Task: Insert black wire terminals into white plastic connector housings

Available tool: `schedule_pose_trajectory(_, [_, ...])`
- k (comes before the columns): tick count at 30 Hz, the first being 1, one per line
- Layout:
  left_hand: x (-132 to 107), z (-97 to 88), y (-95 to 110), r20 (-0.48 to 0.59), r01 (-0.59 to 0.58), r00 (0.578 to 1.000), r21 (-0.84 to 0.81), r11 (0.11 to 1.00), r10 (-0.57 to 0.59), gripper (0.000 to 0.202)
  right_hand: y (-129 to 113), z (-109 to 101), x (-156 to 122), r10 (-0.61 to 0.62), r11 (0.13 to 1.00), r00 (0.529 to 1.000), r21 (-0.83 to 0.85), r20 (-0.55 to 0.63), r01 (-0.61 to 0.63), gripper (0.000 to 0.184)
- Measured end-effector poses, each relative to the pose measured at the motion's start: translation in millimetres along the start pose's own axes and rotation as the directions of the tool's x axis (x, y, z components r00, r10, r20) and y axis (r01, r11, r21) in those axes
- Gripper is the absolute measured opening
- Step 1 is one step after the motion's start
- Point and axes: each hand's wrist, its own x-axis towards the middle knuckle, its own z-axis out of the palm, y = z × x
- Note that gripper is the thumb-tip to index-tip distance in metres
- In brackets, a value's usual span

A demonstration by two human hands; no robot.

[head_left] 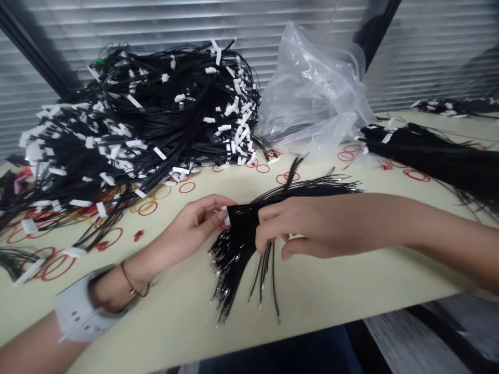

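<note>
Both hands on one wire bundle [240, 221], which sits front-middle of the bench [331, 291]. Left hand [195, 224] pinches the bundle's left side w/ thumb & fingertips, right at a small white tag [225, 216]. Right hand [298, 228] is closed over the bundle from the right, fingers curled round it. A few loose strands hang below those fingers. The bundle fans out both ways. Its metal-tipped ends spread down toward the bench's front edge. The other ends run up & right behind the right hand and lie on the bench.

Left wrist has a pale wrist strap [78, 309] & a thin red bracelet [132, 283].

Back left there's a big wire pile [148, 119], black w/ lots of white tags, well apart from the hands. A clear plastic bag [315, 98] sits crumpled just right of the pile. A dark wire heap [429, 150] lies at far right, next to the bag. Red rubber bands [187, 187] are scattered on the bench btwn the pile & the hands, w/ more near the bag. Window blinds [273, 26] are behind it all.
</note>
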Motion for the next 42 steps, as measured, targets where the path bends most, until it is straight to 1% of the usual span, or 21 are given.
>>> schedule_pose_trajectory(3, [0,0.0,0,-0.018,0.009,1.000,0.038,0.999,-0.008,0.018,7,5,-1,0.007,0.999,0.999,0.045,0.032,-0.008,0.018])
schedule_pose_trajectory(6, [1,0.6,1,-0.029,-0.007,1.000,0.021,1.000,0.008,0.017,8,15,5,-0.028,0.998,1.000,0.048,0.003,0.028,0.015])
schedule_pose_trajectory(9, [1,0.9,1,-0.036,-0.003,0.999,0.011,1.000,0.004,0.016,8,21,10,-0.095,0.995,0.995,-0.017,-0.030,0.095,0.016])
schedule_pose_trajectory(11, [2,0.7,1,-0.042,0.001,0.999,0.021,1.000,0.000,0.016,9,22,9,-0.131,0.989,0.991,-0.072,-0.020,0.129,0.019])
schedule_pose_trajectory(13, [2,0.5,1,-0.043,0.009,0.999,0.040,0.999,-0.007,0.016,9,22,7,-0.142,0.982,0.990,-0.124,-0.010,0.140,0.025])
schedule_pose_trajectory(15, [3,0.5,2,-0.041,0.022,0.999,0.054,0.998,-0.020,0.016,10,24,5,-0.144,0.977,0.989,-0.165,-0.021,0.138,0.028])
schedule_pose_trajectory(18, [3,0.8,2,-0.040,0.038,0.999,0.052,0.998,-0.035,0.016,11,30,1,-0.165,0.963,0.982,-0.229,-0.088,0.142,0.024])
schedule_pose_trajectory(21, [2,0.9,3,-0.049,0.033,0.998,0.055,0.998,-0.031,0.016,10,34,0,-0.208,0.927,0.966,-0.348,-0.153,0.144,0.021])
schedule_pose_trajectory(23, [2,1.1,2,-0.053,0.027,0.998,0.067,0.997,-0.023,0.016,10,36,0,-0.226,0.901,0.960,-0.409,-0.163,0.143,0.023])
schedule_pose_trajectory(27, [2,1.9,1,-0.045,0.019,0.999,0.070,0.997,-0.016,0.016,8,38,2,-0.234,0.889,0.961,-0.432,-0.147,0.150,0.022])
schedule_pose_trajectory(33, [2,1.7,0,-0.045,0.019,0.999,0.058,0.998,-0.016,0.016,7,49,4,-0.242,0.864,0.945,-0.492,-0.221,0.106,0.023])
schedule_pose_trajectory(36, [2,1.7,1,-0.050,0.027,0.998,0.074,0.997,-0.024,0.016,7,55,5,-0.229,0.874,0.941,-0.477,-0.248,0.087,0.024])
schedule_pose_trajectory(42, [1,1.8,4,-0.053,0.029,0.998,0.104,0.994,-0.024,0.017,7,59,8,-0.182,0.949,0.907,-0.310,-0.379,0.061,0.023])
